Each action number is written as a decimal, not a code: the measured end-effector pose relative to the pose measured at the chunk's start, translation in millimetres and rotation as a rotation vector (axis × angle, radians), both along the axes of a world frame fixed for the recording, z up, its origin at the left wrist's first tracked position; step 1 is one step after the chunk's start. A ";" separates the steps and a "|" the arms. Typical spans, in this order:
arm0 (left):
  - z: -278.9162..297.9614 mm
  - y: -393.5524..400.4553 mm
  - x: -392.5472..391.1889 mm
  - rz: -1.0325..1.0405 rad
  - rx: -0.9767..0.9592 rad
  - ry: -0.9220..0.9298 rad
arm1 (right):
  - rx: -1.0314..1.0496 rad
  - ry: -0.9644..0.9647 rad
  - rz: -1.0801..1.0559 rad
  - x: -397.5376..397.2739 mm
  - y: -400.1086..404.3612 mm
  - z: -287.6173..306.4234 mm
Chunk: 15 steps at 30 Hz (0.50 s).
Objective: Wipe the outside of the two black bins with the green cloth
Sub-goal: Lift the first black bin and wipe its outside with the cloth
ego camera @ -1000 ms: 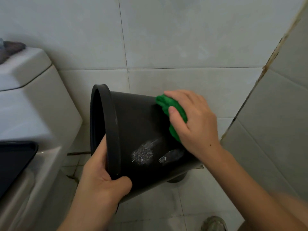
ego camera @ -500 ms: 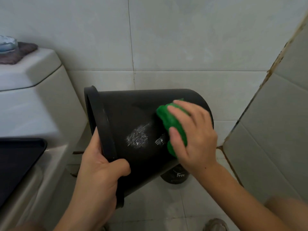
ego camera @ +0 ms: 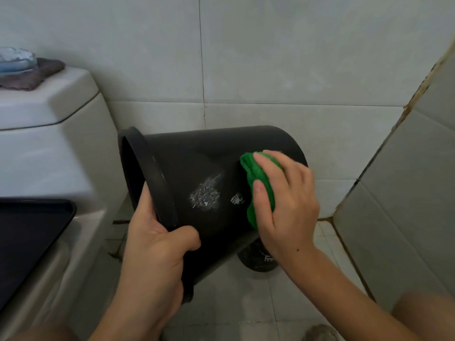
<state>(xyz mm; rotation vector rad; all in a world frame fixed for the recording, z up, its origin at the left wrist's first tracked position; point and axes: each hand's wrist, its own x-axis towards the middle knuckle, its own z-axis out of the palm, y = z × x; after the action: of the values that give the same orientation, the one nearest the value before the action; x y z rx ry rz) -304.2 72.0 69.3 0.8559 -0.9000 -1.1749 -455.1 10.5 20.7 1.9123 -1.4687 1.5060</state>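
Observation:
A black bin (ego camera: 197,163) is held tipped on its side in the air, its open mouth facing left and its base to the right. Two whitish scuffed patches mark its side wall. My left hand (ego camera: 157,252) grips the bin's rim at the lower left, thumb over the outside. My right hand (ego camera: 285,200) holds a bunched green cloth (ego camera: 261,175) and presses it against the bin's wall near the base, just right of the smaller white patch. A second dark round object (ego camera: 258,259), partly hidden, sits on the floor under the bin.
A white toilet tank (ego camera: 49,134) stands at the left with a grey cloth and a pale blue item (ego camera: 22,67) on its lid. A black toilet seat (ego camera: 27,237) shows at the lower left. Tiled walls close in behind and to the right; the floor is tiled.
The bin has rotated so its base shows more at the right. My right hand with the cloth slid down and right along the wall, from the upper side toward the base.

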 end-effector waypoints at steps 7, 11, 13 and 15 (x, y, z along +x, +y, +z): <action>-1.6 -3.6 1.6 0.006 0.012 0.028 | -0.181 0.205 0.245 10.0 18.5 -22.0; 0.8 -1.3 1.1 0.003 -0.009 0.017 | -0.167 0.050 0.127 3.2 3.3 -17.4; -0.8 -0.8 2.2 0.008 -0.010 0.009 | -0.161 0.036 0.136 10.8 11.4 -24.9; -1.9 -0.5 3.7 0.006 0.004 0.014 | -0.200 0.114 0.211 12.2 21.8 -31.5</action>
<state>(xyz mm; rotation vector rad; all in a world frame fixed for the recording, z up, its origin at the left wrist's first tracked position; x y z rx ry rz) -300.5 71.5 67.4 0.8519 -0.8841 -1.1764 -443.0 32.3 -10.8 2.0431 -1.0532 1.5379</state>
